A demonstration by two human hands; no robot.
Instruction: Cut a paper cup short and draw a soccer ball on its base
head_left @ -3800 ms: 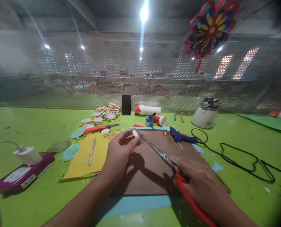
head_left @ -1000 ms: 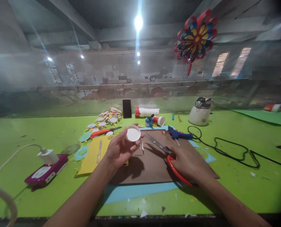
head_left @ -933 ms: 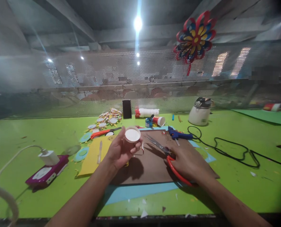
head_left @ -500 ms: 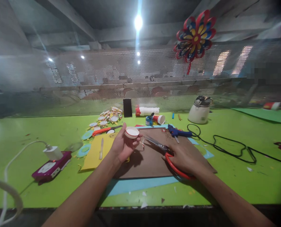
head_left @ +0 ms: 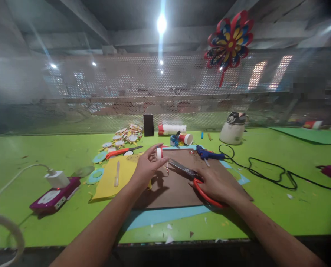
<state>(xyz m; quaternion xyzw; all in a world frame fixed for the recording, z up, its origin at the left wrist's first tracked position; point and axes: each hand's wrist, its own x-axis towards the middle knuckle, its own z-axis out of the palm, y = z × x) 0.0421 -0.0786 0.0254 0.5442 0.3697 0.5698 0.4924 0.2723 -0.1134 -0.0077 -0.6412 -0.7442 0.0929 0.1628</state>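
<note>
Pinching a small white round paper cup piece with a red rim point(head_left: 159, 153) in your left hand point(head_left: 145, 168), you hold it edge-on just above the far left part of the brown rectangular cardboard sheet point(head_left: 176, 187); thumb and fingers are closed on it. A thin curled paper strip point(head_left: 167, 167) hangs just below it, over the cardboard. Your right hand point(head_left: 216, 183) lies on the right side of the cardboard, fingers wrapped around the red handles of the red-handled steel scissors point(head_left: 193, 177); blades point toward the cup piece, tips just short of it, and whether they are parted cannot be told. The cardboard sits on a light blue paper sheet point(head_left: 165, 217), on the green table point(head_left: 265, 207). Left of the cardboard: yellow paper sheet point(head_left: 110, 178), then a purple flat device with a white charger plug point(head_left: 54, 189) further left. Behind the cardboard: blue glue gun point(head_left: 208, 155) at its far right corner, orange-handled cutter point(head_left: 122, 151) far left, pile of round paper discs point(head_left: 125, 134) beyond that. Right of the cardboard: black cable point(head_left: 265, 170); white jug with dark lid point(head_left: 232, 128) behind it.
</note>
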